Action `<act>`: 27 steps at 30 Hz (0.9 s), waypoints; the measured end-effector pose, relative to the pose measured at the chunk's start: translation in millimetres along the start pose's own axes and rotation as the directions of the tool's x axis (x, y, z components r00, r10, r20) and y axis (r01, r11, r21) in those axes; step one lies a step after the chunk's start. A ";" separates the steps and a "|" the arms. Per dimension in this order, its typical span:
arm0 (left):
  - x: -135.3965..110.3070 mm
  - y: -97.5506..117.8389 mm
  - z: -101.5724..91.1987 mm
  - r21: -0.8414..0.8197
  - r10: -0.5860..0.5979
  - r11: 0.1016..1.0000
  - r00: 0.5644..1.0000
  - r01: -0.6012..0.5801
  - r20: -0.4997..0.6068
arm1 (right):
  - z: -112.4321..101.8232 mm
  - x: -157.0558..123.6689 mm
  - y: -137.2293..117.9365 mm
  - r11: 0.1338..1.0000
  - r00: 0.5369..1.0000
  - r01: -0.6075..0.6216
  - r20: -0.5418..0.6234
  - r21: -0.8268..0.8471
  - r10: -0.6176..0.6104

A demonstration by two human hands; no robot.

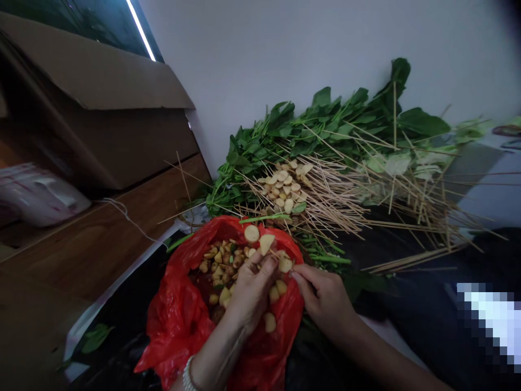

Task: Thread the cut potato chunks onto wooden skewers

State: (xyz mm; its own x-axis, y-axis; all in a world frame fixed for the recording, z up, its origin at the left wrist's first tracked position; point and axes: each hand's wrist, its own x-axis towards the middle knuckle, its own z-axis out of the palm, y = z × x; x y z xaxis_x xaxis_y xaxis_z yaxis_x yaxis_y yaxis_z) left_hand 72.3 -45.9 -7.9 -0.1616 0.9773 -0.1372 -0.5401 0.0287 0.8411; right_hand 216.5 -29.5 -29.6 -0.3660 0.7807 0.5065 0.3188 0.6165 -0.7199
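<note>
Red plastic bag (169, 304) holds many loose potato pieces (228, 270), likely left to do. Over it, the left hand (249, 290) pinches a potato slice (266, 244); the right hand's (328, 298) fingertips press together, on what is unclear. Beyond, piled slices (284, 187) by thin sticks (336, 193) look done.

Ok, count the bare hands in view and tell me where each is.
2: the left hand over the red bag, holding pale slices; the right hand at the bag's right edge. Neither is hidden.
</note>
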 end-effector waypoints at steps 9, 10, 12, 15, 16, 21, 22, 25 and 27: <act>10.2 8.3 0.6 -0.200 -0.001 0.980 0.995 -0.019 -0.100 | 1.0 -1.8 -1.8 0.998 0.993 -0.067 0.096 0.011 0.065; 10.2 5.1 0.0 -0.194 -0.003 0.981 0.998 -0.010 -0.070 | -0.1 -1.1 -2.8 0.992 0.985 -0.119 0.135 0.051 0.112; 10.0 -0.9 -1.3 -0.176 -0.010 0.984 1.000 0.007 -0.018 | -2.0 0.3 -4.1 0.974 0.966 -0.199 0.187 0.109 0.176; 9.1 -5.6 -2.0 -0.172 -0.017 0.985 0.999 0.012 -0.029 | -2.7 1.3 -3.9 0.983 0.977 -0.165 0.147 0.078 0.153; 8.5 -5.5 -1.5 -0.177 -0.018 0.984 0.999 0.010 -0.044 | -2.5 1.3 -3.4 0.990 0.985 -0.131 0.118 0.057 0.124; 7.4 7.5 -1.2 -0.146 -0.025 0.989 0.995 0.010 -0.098 | -0.7 0.1 0.3 1.000 0.999 -0.023 0.028 0.005 0.023; 8.2 11.6 -2.8 -0.137 -0.010 0.991 0.994 -0.005 -0.112 | -0.4 -0.3 1.0 1.000 0.999 -0.018 0.026 -0.011 0.018; 12.3 23.2 -9.6 -0.124 0.062 0.989 0.982 -0.084 -0.177 | 0.7 -2.0 2.3 0.998 1.000 0.018 0.021 -0.065 -0.017; 14.4 28.7 -12.9 -0.118 0.087 0.986 0.973 -0.114 -0.212 | 1.4 -3.5 2.8 0.992 0.998 0.064 0.014 -0.111 -0.062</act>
State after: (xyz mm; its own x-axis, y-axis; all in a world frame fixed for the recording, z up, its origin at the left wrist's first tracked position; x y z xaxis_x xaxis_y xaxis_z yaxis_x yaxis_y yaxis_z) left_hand 43.8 -33.7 7.5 -0.3792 0.9093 -0.1713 -0.6121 -0.1076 0.7834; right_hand 217.4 -30.6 -34.1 -0.3977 0.7392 0.5436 0.3904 0.6725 -0.6288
